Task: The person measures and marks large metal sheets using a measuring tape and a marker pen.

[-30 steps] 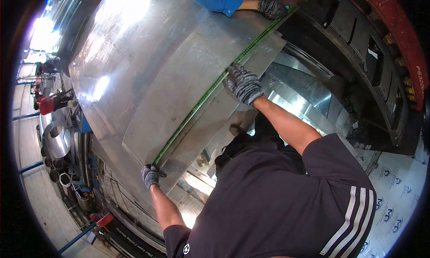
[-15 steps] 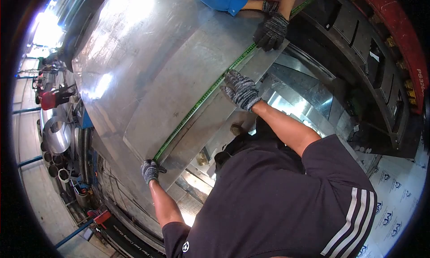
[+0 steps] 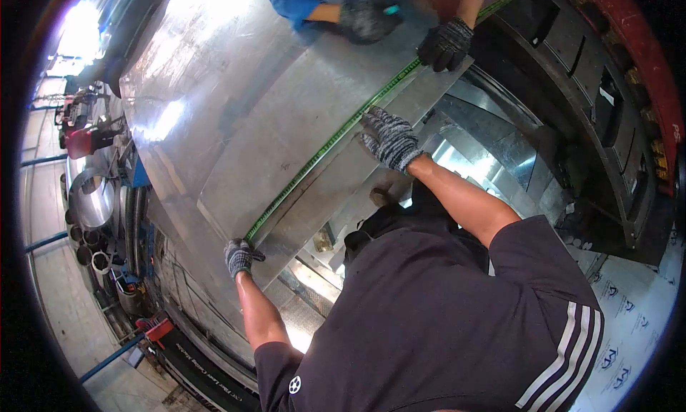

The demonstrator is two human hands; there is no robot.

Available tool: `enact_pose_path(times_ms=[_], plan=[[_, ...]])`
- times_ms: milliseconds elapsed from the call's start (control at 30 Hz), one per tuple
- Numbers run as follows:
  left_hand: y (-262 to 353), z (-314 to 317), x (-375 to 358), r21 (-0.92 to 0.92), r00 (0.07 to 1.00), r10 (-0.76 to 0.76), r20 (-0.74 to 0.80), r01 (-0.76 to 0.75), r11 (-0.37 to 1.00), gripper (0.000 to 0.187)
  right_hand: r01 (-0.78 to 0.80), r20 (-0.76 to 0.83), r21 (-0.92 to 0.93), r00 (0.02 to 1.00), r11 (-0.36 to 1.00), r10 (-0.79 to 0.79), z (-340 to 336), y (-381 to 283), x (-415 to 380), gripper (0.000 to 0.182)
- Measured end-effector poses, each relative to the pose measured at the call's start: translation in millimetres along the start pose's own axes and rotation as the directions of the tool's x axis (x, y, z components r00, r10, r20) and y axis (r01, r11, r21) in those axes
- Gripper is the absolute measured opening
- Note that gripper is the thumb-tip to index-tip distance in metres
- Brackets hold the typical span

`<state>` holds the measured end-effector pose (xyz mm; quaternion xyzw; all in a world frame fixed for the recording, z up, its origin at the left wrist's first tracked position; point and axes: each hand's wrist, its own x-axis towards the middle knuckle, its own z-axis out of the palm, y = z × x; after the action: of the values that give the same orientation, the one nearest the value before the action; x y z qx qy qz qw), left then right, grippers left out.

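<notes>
A green tape measure (image 3: 327, 149) stretches diagonally across a grey metal sheet (image 3: 246, 151). My left hand (image 3: 241, 257), in a grey knit glove, is closed on the tape's lower left end at the sheet's edge. My right hand (image 3: 393, 139), gloved alike, lies over the sheet with its fingers stretched out and the fingertips touching the tape. Farther up, a co-worker's dark-gloved hand (image 3: 446, 45) presses on the tape near the sheet's upper right corner. The co-worker's other hand (image 3: 368, 20), blurred, holds a small thing with a teal end over the sheet.
The sheet lies on a larger shiny sheet (image 3: 161, 83). Metal offcuts (image 3: 493, 137) lie below its right edge. A dark slotted machine part (image 3: 579, 76) with a red frame (image 3: 643, 62) curves along the right. Round metal pipes (image 3: 93, 197) stand at the left.
The co-worker's other hand has swung left, away from the tape, and now shows a teal-ended thing. The view has shifted slightly; my hands keep their places on the tape.
</notes>
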<state>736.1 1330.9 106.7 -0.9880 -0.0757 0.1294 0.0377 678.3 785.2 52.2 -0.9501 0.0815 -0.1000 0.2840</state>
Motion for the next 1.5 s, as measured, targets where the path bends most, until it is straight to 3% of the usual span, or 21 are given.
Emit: enact_pose_path(times_ms=[67,233,333,567,633,733,900,1200,1367,1433,1500], plan=[[4,-6,-2,0.011,0.999,0.032,0.027,-0.032,0.999,0.031,0.003,0.066,0.005,0.998,1.000,-0.003,-2,-11,-5,0.050],[4,-3,3,-0.008,0.998,-0.052,0.027,0.052,0.999,0.032,0.073,0.125,0.038,0.989,0.997,-0.077,8,-23,-13,0.055],[-2,3,3,-0.050,0.999,0.019,-0.039,-0.021,0.999,0.034,0.092,0.105,0.096,0.989,0.991,-0.102,5,-22,-17,0.051],[-1,1,2,-0.040,0.999,-0.044,-0.006,0.044,0.998,0.033,0.068,0.120,0.158,0.989,0.985,-0.088,3,-9,-13,0.043],[-9,9,4,-0.035,0.998,0.011,-0.069,-0.013,0.999,0.032,0.122,0.007,0.105,0.992,0.987,-0.123,10,2,-13,0.037],[-7,8,4,-0.043,0.999,-0.008,-0.045,0.006,0.999,0.032,0.051,0.039,0.122,0.998,0.991,-0.056,6,11,-9,0.035],[-2,4,0,-0.032,0.998,0.014,-0.064,-0.016,0.999,0.030,-0.009,-0.009,-0.016,1.000,1.000,0.009,4,29,9,0.035],[-10,8,8,-0.001,0.999,0.039,-0.007,-0.039,0.999,0.031,-0.046,-0.161,0.001,0.986,0.999,0.045,5,47,34,0.040],[-8,9,14,0.014,0.998,0.057,-0.017,-0.057,0.998,0.029,-0.242,-0.109,0.117,0.961,0.963,0.254,4,52,45,0.043],[-7,8,17,0.012,0.995,-0.034,0.096,0.033,0.999,0.031,-0.226,-0.147,0.115,0.959,0.967,0.241,5,51,45,0.045],[-11,7,19,0.006,0.994,-0.043,0.104,0.043,0.999,0.031,-0.227,-0.136,0.091,0.962,0.970,0.237,9,52,47,0.045]])
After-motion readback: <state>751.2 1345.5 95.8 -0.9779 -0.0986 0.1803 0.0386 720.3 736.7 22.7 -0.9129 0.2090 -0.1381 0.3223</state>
